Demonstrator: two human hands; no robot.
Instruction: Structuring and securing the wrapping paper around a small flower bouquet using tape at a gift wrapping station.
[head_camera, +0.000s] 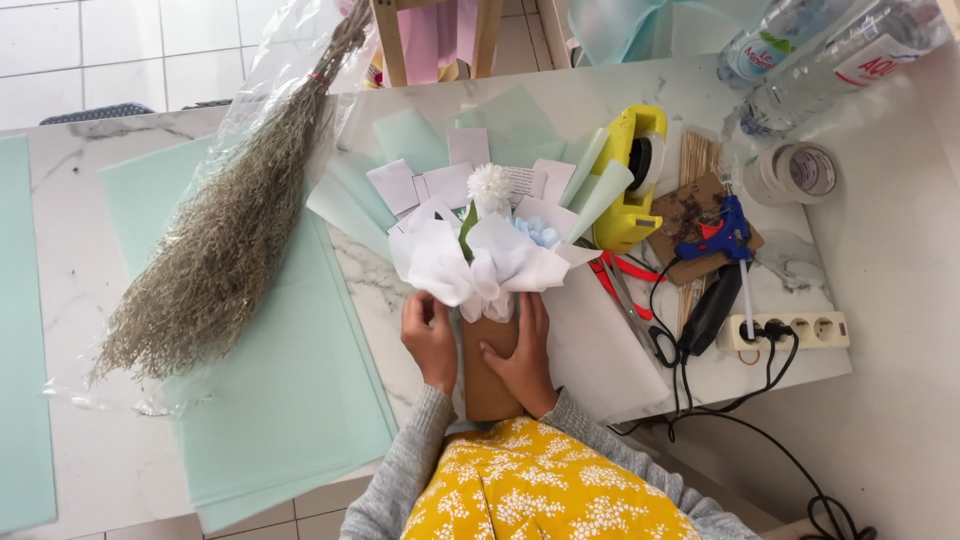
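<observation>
I see both hands at bottom centre of frame, wrapped round a small bouquet (487, 262). Left hand (430, 338) presses the left side of its brown paper stem wrap (490, 385), fingers curled, closed on it. Right hand (520, 350) lies across the front of the wrap, fingers spread over it, holding it too. Bouquet top sits just above the hands: white paper ruffle w/ a white flower (489, 184) and a bit of pale blue.

Left of frame: bundle of dried grass (225, 235) in clear plastic, lying diagonally on mint paper sheets (270, 400). Right of bouquet: yellow tape dispenser (632, 175), red-handled scissors (625, 290), blue glue gun (725, 238) on cardboard, white power strip (790, 330) w/ black cable. Tape rolls (795, 172) and water bottles (820, 50) upper right. All on a marble table (70, 180).
</observation>
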